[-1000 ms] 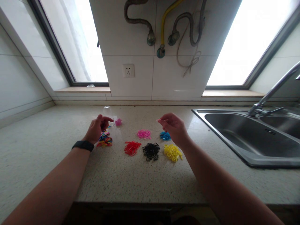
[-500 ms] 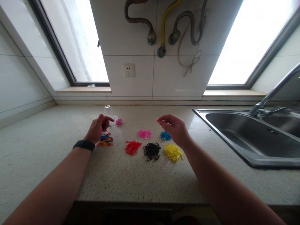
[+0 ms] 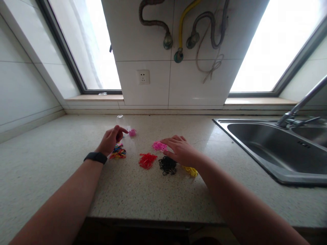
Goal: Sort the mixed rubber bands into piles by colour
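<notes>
Head view: the right hand (image 3: 179, 149) has its grip apart, thumb and fingers spread with nothing visible between them, fingertips over the far right side of the pink bands (image 3: 158, 146); contact cannot be told. Just on the near side of that thumb lie the black bands (image 3: 168, 166), so a low thumb could snag a black strand and drag it into the pink. The yellow bands (image 3: 191, 171) sit partly hidden beneath the wrist; a sagging forearm might smear them across the table (image 3: 153, 197) unnoticed. The red bands (image 3: 147, 161) lie left of the right grip, close enough to the black that a leftward sweep could blend the two. Farther left, the left hand (image 3: 109, 141) has its index finger out and the rest curled; whether its grip is clamped on anything cannot be told. The mixed bands (image 3: 118, 152) lie partly under it, where a careless shift might scatter them. By that index fingertip are a pink piece (image 3: 132, 132) and a clear container (image 3: 120, 119), which looks light; a nudge could topple it.
</notes>
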